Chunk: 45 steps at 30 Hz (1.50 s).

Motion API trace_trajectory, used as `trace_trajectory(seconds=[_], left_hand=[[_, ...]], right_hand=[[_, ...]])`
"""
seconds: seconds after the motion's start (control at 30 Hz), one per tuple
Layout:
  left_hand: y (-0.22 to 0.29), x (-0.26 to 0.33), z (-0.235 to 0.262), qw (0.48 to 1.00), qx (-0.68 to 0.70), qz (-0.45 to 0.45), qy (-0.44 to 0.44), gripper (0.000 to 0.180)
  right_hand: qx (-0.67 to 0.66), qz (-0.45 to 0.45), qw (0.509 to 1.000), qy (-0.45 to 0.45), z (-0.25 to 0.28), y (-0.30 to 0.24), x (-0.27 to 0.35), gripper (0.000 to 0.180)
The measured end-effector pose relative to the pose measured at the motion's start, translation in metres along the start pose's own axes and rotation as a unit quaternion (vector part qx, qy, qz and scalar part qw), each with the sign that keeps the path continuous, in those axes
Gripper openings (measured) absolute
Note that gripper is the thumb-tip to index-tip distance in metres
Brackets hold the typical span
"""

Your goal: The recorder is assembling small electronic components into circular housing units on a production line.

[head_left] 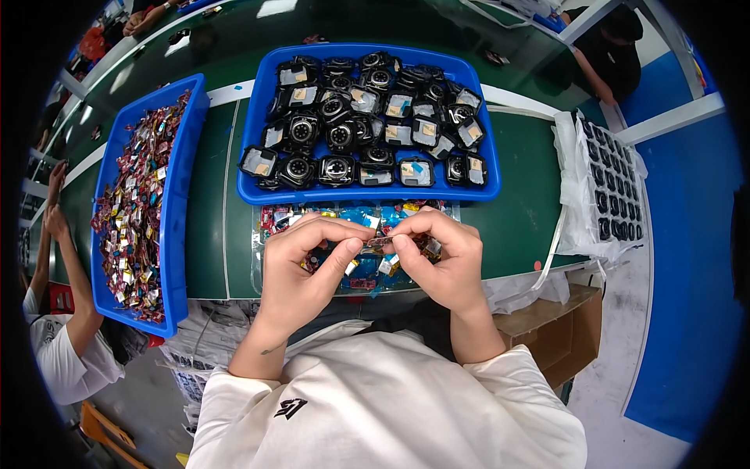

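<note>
My left hand and my right hand meet over the near edge of the table. Thumb and forefinger of each are pinched on a small thin part, which spans the gap between the fingertips; its exact kind is too small to make out. Beneath them lies a clear plastic tray with small red circuit boards and bits in blue, white and yellow. My hands partly cover it. Just beyond stands a blue tray heaped with black smartwatch cases, some back up, others showing pale insides.
At the left, a long blue bin is full of small red boards. A stack of trays wrapped in white plastic holds black parts at the right. Below sits an open cardboard box. Other people work at the far left and upper right.
</note>
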<state>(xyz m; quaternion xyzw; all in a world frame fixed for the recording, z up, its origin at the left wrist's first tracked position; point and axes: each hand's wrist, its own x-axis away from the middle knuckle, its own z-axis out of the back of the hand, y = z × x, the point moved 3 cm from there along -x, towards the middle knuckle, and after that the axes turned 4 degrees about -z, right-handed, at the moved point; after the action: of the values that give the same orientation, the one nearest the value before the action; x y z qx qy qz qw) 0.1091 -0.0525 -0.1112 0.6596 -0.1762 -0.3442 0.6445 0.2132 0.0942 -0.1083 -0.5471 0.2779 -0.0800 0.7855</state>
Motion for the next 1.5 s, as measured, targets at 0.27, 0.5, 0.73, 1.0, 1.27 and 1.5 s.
trace_trajectory(seconds=[0.27,0.5,0.73,1.0,1.27,1.5], left_hand=[[0.002,-0.008,0.003,0.997,0.049,-0.01,-0.065,0.015],[0.001,-0.007,0.001,0.996,0.057,0.018,-0.066,0.013],[0.013,-0.006,-0.008,0.995,-0.071,-0.012,-0.075,0.013],[0.016,-0.004,-0.005,0.982,-0.124,-0.133,-0.059,0.011],[0.014,-0.003,-0.006,0.984,-0.069,-0.151,-0.059,0.007],[0.004,0.005,-0.009,0.987,0.124,-0.032,-0.098,0.004]], right_hand=[[-0.229,-0.099,0.966,-0.063,0.0,0.002,0.003,0.018],[-0.17,-0.123,0.975,-0.072,0.006,0.006,0.002,0.019],[-0.188,-0.163,0.967,-0.052,0.004,0.007,0.005,0.012],[-0.242,-0.113,0.961,-0.066,0.005,0.007,0.008,0.014],[-0.349,-0.123,0.926,-0.079,0.0,0.01,0.015,0.019],[-0.346,-0.07,0.934,-0.058,-0.006,0.013,0.011,0.021]])
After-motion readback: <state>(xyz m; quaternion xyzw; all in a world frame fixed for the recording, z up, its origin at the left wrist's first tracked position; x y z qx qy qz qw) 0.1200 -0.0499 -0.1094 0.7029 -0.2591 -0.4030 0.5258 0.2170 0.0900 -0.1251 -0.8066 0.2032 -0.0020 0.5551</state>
